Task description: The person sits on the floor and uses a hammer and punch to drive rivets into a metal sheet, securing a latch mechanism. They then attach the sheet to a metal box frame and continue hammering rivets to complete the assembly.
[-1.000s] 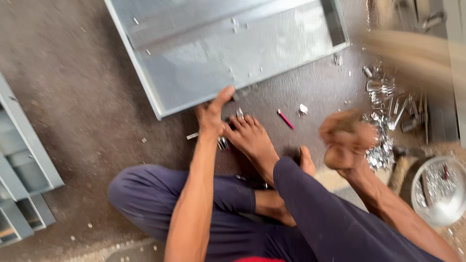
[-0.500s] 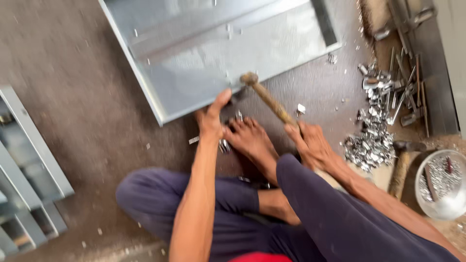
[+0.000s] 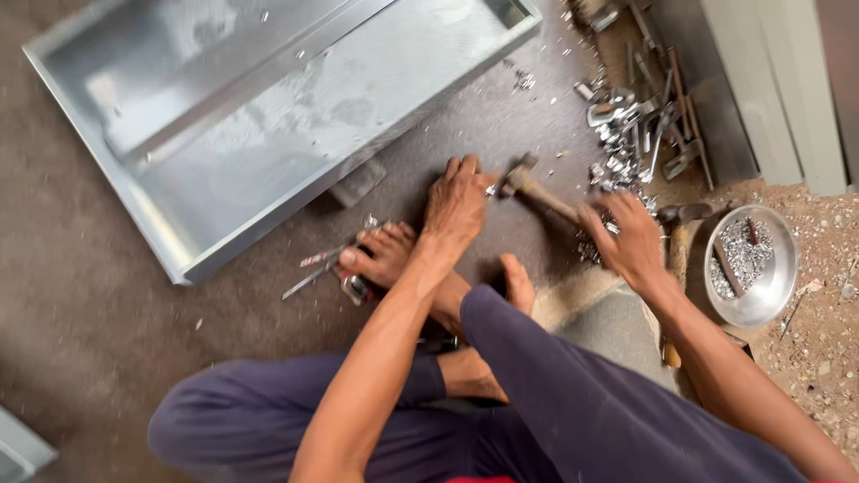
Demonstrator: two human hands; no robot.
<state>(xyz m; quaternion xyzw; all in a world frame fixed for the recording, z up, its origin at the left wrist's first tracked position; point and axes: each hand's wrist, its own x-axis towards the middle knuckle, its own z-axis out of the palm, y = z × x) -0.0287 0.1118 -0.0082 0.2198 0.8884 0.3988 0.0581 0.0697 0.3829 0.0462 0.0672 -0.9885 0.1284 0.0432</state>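
I sit on the floor with my legs folded. My right hand (image 3: 631,240) grips the wooden handle of a hammer (image 3: 530,186), whose metal head is low over the floor. My left hand (image 3: 456,204) rests on the floor just left of the hammer head, fingers pinching a small metal piece (image 3: 491,190) under it. My bare foot (image 3: 385,252) lies left of that hand, over some small tools (image 3: 327,268). A large grey sheet-metal tray (image 3: 268,116) lies on the floor beyond my left hand.
A heap of small metal parts and tools (image 3: 631,134) lies at the upper right. A round metal bowl (image 3: 752,264) with small bits stands right of my right hand, on sandy ground. A grey metal piece (image 3: 18,447) shows at the bottom left corner.
The hammer has come down from a raised swing to near the floor. My left hand left the tray's edge and now sits on the floor by the hammer head. The view shifted.
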